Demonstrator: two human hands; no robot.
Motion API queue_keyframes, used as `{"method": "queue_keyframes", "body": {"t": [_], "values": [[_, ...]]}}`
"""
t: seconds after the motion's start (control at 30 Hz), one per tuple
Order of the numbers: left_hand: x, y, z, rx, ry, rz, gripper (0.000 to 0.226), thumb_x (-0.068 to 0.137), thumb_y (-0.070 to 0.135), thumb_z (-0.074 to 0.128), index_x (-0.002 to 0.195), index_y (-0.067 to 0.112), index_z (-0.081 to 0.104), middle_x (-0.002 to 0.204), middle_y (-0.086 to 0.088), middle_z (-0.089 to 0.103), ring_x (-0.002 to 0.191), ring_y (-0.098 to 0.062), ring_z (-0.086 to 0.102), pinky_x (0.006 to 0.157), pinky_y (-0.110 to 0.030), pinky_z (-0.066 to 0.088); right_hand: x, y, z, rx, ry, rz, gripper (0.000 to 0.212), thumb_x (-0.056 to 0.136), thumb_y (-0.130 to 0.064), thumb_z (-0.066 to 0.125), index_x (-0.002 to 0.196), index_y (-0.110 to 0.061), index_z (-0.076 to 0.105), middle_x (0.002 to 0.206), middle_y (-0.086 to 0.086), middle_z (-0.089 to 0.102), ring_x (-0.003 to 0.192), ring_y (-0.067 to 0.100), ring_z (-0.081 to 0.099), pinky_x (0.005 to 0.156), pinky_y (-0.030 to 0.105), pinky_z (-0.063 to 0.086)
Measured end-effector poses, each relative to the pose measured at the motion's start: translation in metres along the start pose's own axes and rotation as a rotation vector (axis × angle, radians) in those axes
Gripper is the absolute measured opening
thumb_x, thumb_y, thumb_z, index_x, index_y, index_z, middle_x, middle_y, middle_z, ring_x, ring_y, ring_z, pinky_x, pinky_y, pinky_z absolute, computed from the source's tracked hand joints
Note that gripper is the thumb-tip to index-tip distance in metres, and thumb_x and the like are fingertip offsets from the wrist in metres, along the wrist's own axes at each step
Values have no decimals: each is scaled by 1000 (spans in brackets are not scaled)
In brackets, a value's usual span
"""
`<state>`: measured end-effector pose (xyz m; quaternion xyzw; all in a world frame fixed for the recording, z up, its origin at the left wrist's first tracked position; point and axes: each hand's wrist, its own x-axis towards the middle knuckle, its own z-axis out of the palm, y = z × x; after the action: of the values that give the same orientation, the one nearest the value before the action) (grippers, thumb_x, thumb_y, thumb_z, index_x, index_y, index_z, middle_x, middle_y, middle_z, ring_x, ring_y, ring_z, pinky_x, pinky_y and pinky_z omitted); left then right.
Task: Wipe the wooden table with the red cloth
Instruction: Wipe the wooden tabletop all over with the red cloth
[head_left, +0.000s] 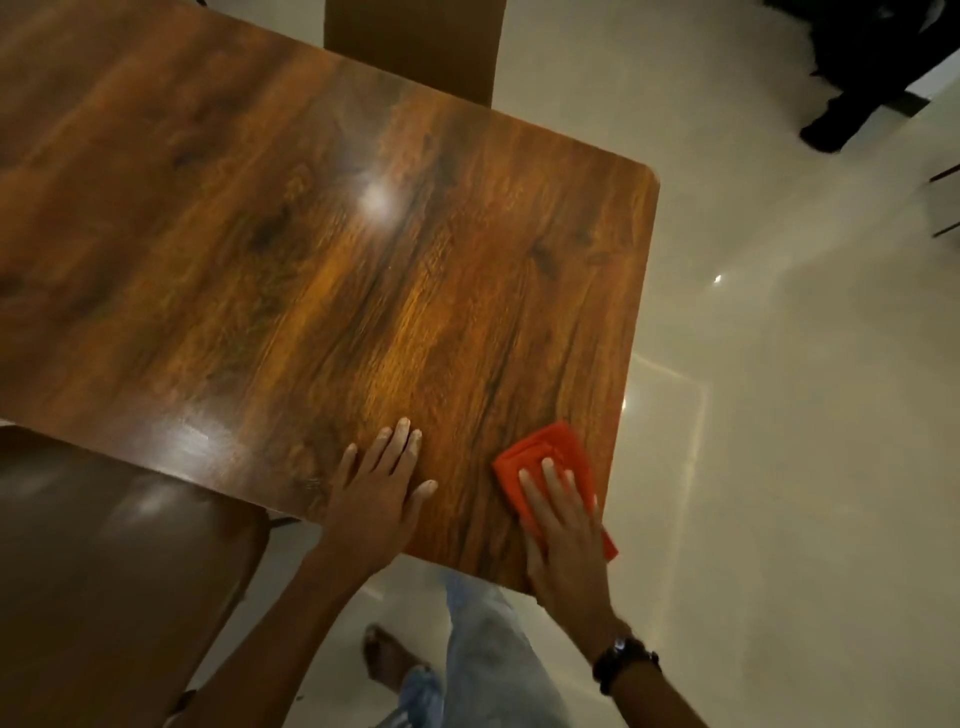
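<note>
Right hand (563, 525) lies flat, fingers spread, pinning the folded red cloth (550, 467) at the wooden table (311, 249)'s near right corner, left hand (376, 488) open and empty beside it; soft, light, likely to bunch, so press through the middle.

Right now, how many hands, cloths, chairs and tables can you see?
Hands: 2, the left hand flat on the wood and the right hand pressing the cloth
Cloths: 1, the red cloth
Chairs: 2, a near chair and a far chair
Tables: 1, the wooden table
Total: 6
</note>
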<state>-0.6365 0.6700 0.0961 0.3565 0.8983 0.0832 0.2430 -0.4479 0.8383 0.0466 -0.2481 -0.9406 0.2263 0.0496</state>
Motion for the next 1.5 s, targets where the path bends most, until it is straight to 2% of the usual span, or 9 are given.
{"method": "queue_keyframes", "body": {"t": [0.17,0.27,0.5,0.83,0.9,1.0,1.17,1.37,1.5], "values": [[-1,6,-1,-10,28,9,80,89,62,1,155,20,21,163,1,14,151,-18,13,120,-43,7,-32,1,4,-57,-105,-142,53,102,-32,37,153,-25,26,163,-2,17,150,24,14,116,58,25],[16,10,-15,-21,46,17,83,87,63,-3,156,21,11,164,2,3,152,-16,3,120,-40,1,5,22,-11,-18,-90,-64,58,99,-32,39,154,-26,22,163,-4,14,151,21,10,118,55,22],[125,12,-66,27,-19,32,84,96,49,50,157,21,0,164,1,-10,152,-19,-7,123,-47,3,201,108,-43,26,-32,122,58,100,-39,30,155,-24,19,163,1,13,151,23,10,121,50,15],[254,-36,-125,-80,66,-61,99,82,58,63,157,21,10,164,0,-1,152,-20,2,122,-49,16,497,181,-94,-78,38,245,53,102,-29,39,153,-17,27,162,11,16,149,34,13,120,55,11],[251,-54,-127,-96,91,-77,100,77,70,51,156,22,14,164,2,2,152,-20,5,121,-48,21,533,165,-96,-93,29,295,53,103,-31,37,153,-22,25,163,7,14,150,32,10,119,57,8],[242,-79,-127,-102,108,-103,105,73,87,36,155,24,17,162,5,3,151,-18,6,121,-50,21,569,109,-76,-117,-19,184,53,103,-32,36,154,-26,23,163,6,14,150,32,9,118,60,7],[215,-105,-122,-130,142,-145,99,74,79,23,154,21,20,162,5,5,150,-15,7,122,-44,16,588,-16,-18,-140,-116,-81,52,103,-36,34,153,-30,23,163,2,12,150,29,9,119,58,5],[161,-117,-108,-184,240,-201,87,84,69,19,151,14,33,161,-4,20,149,-21,18,118,-37,19,516,-129,42,-152,-209,-312,54,100,-36,38,152,-33,24,163,-3,13,150,26,11,118,56,8],[110,-131,-92,-238,251,-226,75,98,59,19,138,3,48,150,-17,41,145,-28,31,120,-42,24,412,-179,73,-140,-255,-454,56,98,-35,42,152,-33,25,163,-4,15,150,26,11,119,54,4]]}}
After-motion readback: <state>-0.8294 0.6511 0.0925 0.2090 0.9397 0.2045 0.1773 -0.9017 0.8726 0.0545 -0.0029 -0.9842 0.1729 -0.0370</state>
